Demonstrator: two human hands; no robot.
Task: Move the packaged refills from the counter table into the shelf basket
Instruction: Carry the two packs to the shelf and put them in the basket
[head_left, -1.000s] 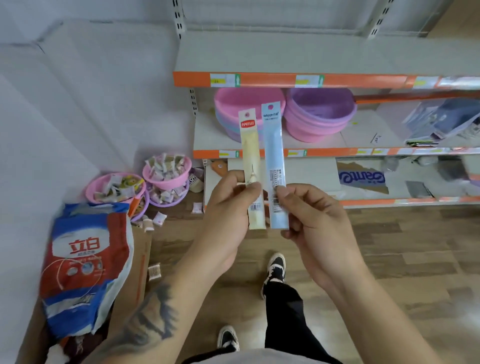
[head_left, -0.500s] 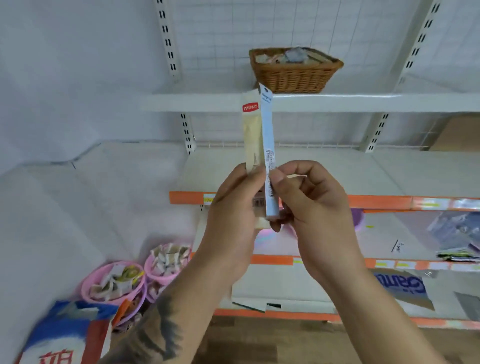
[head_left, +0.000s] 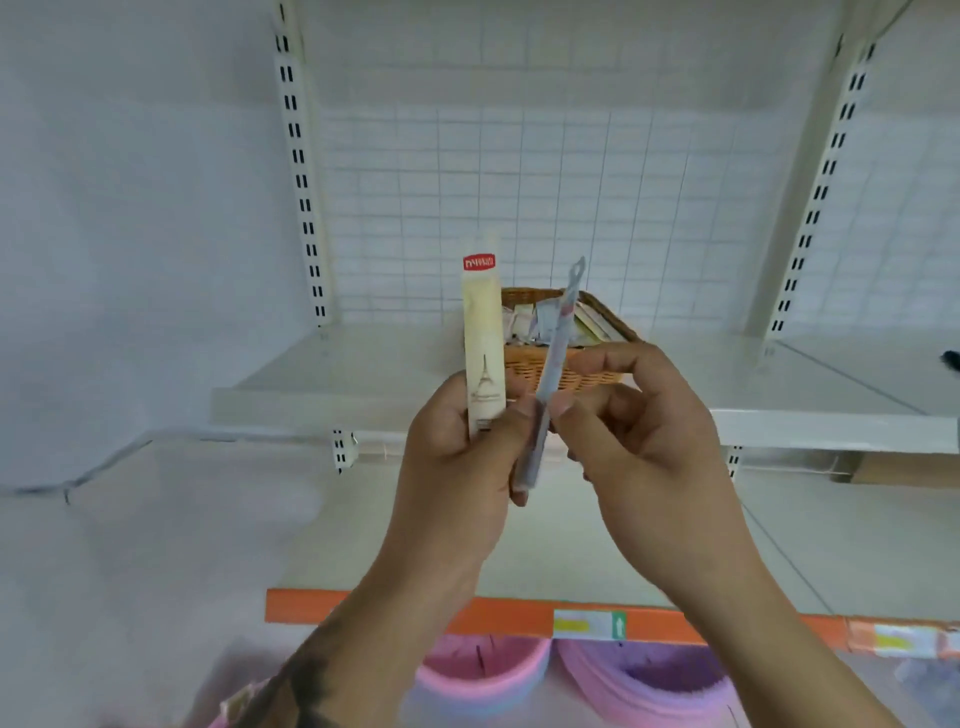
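- Fingers of the left hand (head_left: 457, 457) curled round the lower end of the cream refill pack (head_left: 484, 343), thumb pressed on its front, holding it upright.
- Thumb and forefinger of the right hand (head_left: 644, 431) pinched the blue refill pack (head_left: 557, 353) near its middle; the other fingers were loosely curled beneath.
- That blue refill pack was turned edge-on and tilted, its hang-hole top leaning right, its lower end reaching down between the two hands.
- Both packs were held in the air in front of the wicker basket (head_left: 587, 371), their tops rising above its rim.
- This basket stood on the white shelf (head_left: 322, 389) and held a jumble of other packets.
- Below, an orange-edged shelf (head_left: 498, 616) ran across, with pink and purple basins (head_left: 639, 686) under it.
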